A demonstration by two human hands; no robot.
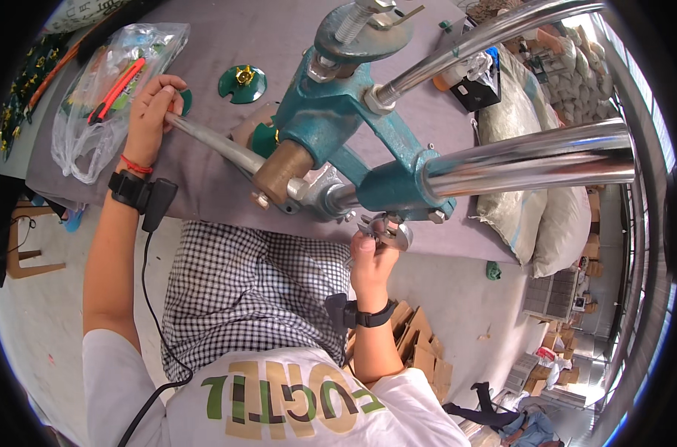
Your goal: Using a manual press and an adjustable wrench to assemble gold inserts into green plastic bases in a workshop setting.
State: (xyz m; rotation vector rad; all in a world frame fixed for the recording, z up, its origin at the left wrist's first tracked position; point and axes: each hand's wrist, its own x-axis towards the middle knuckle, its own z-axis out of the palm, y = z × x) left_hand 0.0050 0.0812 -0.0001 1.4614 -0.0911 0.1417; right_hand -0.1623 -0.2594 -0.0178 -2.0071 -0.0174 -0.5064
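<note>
Head view, looking down on a teal cast-metal hand press (pixel 338 112) bolted at the edge of a grey-covered table (pixel 204 186). Left hand (pixel 150 112): fingers wrapped fully around the far end of the press's steel lever bar (pixel 212 145), thumb on top, a firm closed grip. Right hand (pixel 372 257): fingertips (pixel 368 240) pinched closed on a small silvery metal part (pixel 387 232), held up just under the press head, close below the teal casting; exactly how the part sits against the tooling cannot be told. Risks, as judged from this position: the right fingertips lie directly beside the working point, so a lever stroke by the left hand while they remain there could nip them; the small part, gripped only at its edge, could slip and drop to the floor below the table edge; a misaligned part could be crushed askew. Counts: one press; one lever bar under the left hand; two long chromed bars (pixel 532 160) running off to the right of the right hand; two green discs beyond the left fingers, one with a brass centre (pixel 243 82), one partly hidden by the knuckles (pixel 185 100); one clear plastic bag (pixel 107 89) holding red-handled pliers (pixel 118 88), left of the left hand; one black wrist device (pixel 133 190) on each forearm.
</note>
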